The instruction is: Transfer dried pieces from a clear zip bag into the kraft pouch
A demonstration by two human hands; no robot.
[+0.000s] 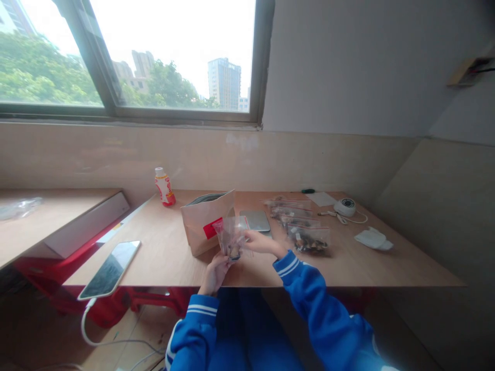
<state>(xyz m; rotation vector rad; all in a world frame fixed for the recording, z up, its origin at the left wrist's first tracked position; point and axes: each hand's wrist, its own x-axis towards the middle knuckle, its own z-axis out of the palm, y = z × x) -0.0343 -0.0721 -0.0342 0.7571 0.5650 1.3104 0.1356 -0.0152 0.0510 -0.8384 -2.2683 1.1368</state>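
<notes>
- Behind the brown paper bag with a red label (203, 229), the beige wall (201, 154) blocks any reach.
- Left of the bag, a hand can pass over the light wooden tabletop (154, 252), between the white-and-red plastic bottle (164, 187) and the flat black smartphone (109, 269).
- Just right of the bag, the flat silver metal plate (254, 220) and the row of clear zip bags of dark pieces (299, 226) stand in the way.
- Farther right of the bag, a gap for a hand lies between the round white device (345, 207) and the crumpled white cloth (373, 238).
- Just in front of the bag, the left hand (216, 273), right hand (263, 242) and the clear plastic zip bag (230, 238) between them fill the passage.
</notes>
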